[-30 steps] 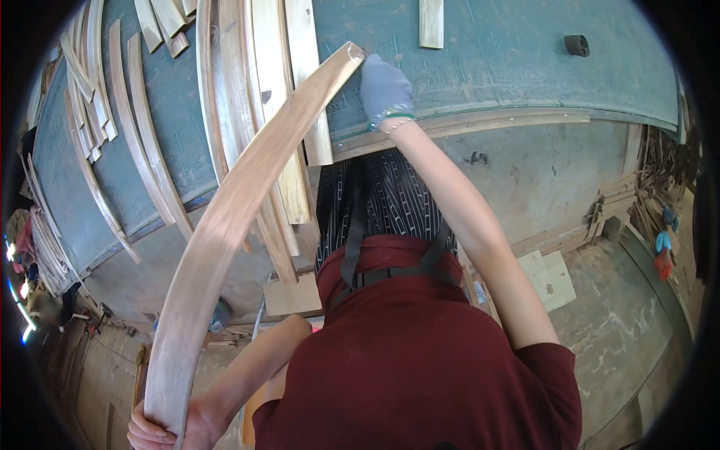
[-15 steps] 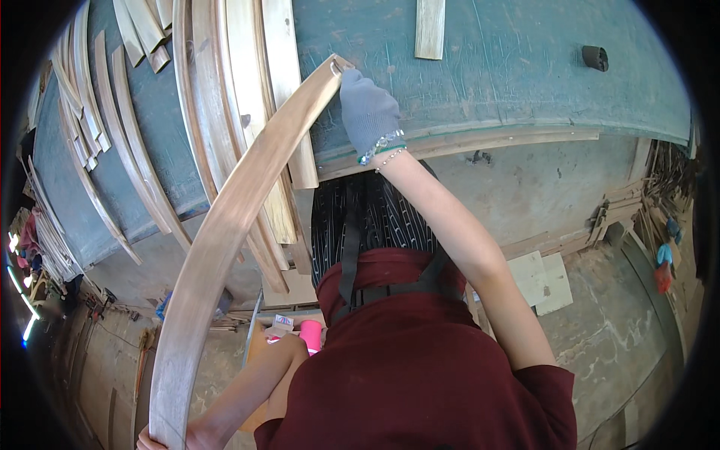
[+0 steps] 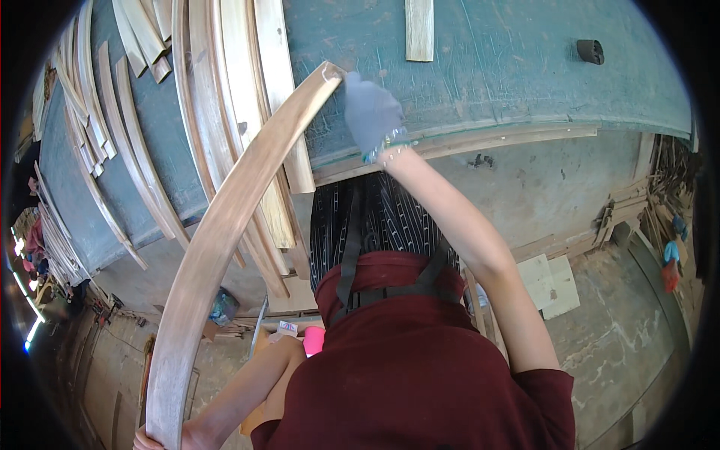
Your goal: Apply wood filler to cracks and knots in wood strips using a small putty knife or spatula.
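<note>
A long wooden board (image 3: 217, 225) slants from the lower left up over the green worktable (image 3: 495, 82); it looks bowed in this wide picture. Bare fingers of my left hand (image 3: 166, 439) wrap round its near end at the bottom edge, partly cut off by the frame. At the far end, my right hand (image 3: 373, 112) wears a grey knit glove and is closed in a loose fist. It is beside the board's tip, with a small gap showing between them. Motion blurs the glove, and whatever its fingers may hold is hidden.
Several wooden strips (image 3: 202, 97) lie side by side on the table's left, some overhanging its near edge. A short board (image 3: 420, 30) and a dark cylindrical piece (image 3: 590, 51) lie farther right. A pink object (image 3: 313, 340) sits by my left elbow. Wood scraps (image 3: 626, 206) are stacked at right.
My right hand has shifted slightly right and nearer, from touching the board's far tip to just apart from it. The tip sits a little lower and left; my left hand keeps its grip.
</note>
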A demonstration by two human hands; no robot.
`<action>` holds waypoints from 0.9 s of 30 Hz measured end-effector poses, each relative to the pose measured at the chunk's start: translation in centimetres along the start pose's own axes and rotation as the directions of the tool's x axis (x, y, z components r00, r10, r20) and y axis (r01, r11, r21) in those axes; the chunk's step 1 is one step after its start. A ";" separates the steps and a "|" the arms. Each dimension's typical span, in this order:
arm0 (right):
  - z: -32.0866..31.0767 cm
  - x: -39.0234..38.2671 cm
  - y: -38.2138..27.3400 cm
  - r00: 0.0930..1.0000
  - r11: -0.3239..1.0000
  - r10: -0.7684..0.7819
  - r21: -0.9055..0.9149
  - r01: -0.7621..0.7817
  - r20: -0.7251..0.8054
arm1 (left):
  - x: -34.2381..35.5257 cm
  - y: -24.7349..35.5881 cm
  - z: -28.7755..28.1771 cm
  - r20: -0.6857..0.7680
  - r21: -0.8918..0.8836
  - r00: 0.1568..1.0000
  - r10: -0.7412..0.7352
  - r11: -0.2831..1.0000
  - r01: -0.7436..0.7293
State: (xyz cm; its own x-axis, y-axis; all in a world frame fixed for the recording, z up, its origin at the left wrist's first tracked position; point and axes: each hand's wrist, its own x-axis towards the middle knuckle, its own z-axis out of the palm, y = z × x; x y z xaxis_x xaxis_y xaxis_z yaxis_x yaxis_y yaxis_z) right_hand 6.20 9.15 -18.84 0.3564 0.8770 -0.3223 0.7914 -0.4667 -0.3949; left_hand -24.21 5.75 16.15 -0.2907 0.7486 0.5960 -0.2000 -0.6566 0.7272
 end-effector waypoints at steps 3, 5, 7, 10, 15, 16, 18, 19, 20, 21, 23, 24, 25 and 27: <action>-0.3 -0.9 -0.9 1.000 1.000 0.009 0.029 -0.009 -0.006 | 0.4 -0.9 0.4 -0.002 0.022 1.000 -0.013 1.000 0.013; 0.0 -0.7 -0.4 0.987 0.993 -0.083 -0.100 0.070 -0.136 | 1.0 -0.4 -0.4 -0.005 0.029 1.000 -0.018 0.999 0.018; 0.1 -0.7 -0.6 0.990 0.992 -0.072 -0.116 0.058 -0.119 | 1.6 -0.1 -1.0 -0.009 0.038 1.000 -0.014 0.999 0.014; 0.7 0.0 0.6 0.989 0.988 -0.067 -0.148 0.047 -0.131 | 1.4 0.2 -0.8 -0.014 0.047 1.000 -0.003 0.999 0.003; 0.1 -0.1 0.7 0.993 0.997 -0.072 -0.007 0.071 -0.095 | 0.3 -0.7 0.5 -0.024 0.072 1.000 0.015 0.997 -0.013; -0.8 -0.6 0.3 0.997 0.999 -0.037 0.022 0.039 -0.068 | 0.2 -0.8 0.4 -0.030 0.073 0.999 0.020 0.997 -0.017; -0.8 -1.3 -0.1 0.999 0.999 0.038 0.016 -0.038 0.008 | 0.2 -0.7 0.4 -0.039 0.078 0.999 0.019 0.997 -0.016; -0.7 -1.6 0.1 0.999 0.999 0.043 0.013 -0.043 0.012 | 0.1 -0.9 0.0 -0.042 0.083 0.999 0.014 0.996 -0.010; -0.6 -1.7 0.4 0.999 1.000 0.024 -0.010 -0.024 0.023 | 0.4 -0.8 -0.1 -0.044 0.088 0.999 0.009 0.996 -0.005; -0.5 -1.4 0.5 1.000 1.000 -0.006 -0.029 0.007 0.029 | 0.2 -0.7 0.3 -0.047 0.096 0.999 0.017 0.995 -0.013; -0.4 -0.5 0.6 0.999 1.000 -0.011 0.005 0.011 0.043 | -0.2 -1.0 0.7 -0.054 0.109 0.998 0.034 0.994 -0.028; -0.6 -0.1 0.6 0.998 0.999 -0.004 0.037 0.002 0.059 | -0.1 -0.9 1.1 -0.057 0.112 0.998 0.038 0.993 -0.031; -0.8 0.4 0.5 0.998 0.999 -0.004 0.037 0.002 0.056 | -0.7 -1.0 1.3 -0.059 0.114 0.997 0.042 0.993 -0.035; -0.9 0.9 -1.2 0.987 0.995 0.078 0.043 -0.085 0.144 | -1.6 -1.1 2.3 -0.067 0.141 0.995 0.073 0.988 -0.063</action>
State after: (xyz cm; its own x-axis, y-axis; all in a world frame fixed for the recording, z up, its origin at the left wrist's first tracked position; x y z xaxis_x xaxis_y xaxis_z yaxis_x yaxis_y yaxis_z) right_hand 6.05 10.64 -17.85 0.3419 0.8122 -0.4726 0.7359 -0.5442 -0.4028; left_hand -21.37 5.46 15.17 -0.3666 0.6905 0.6235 -0.0477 -0.6832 0.7286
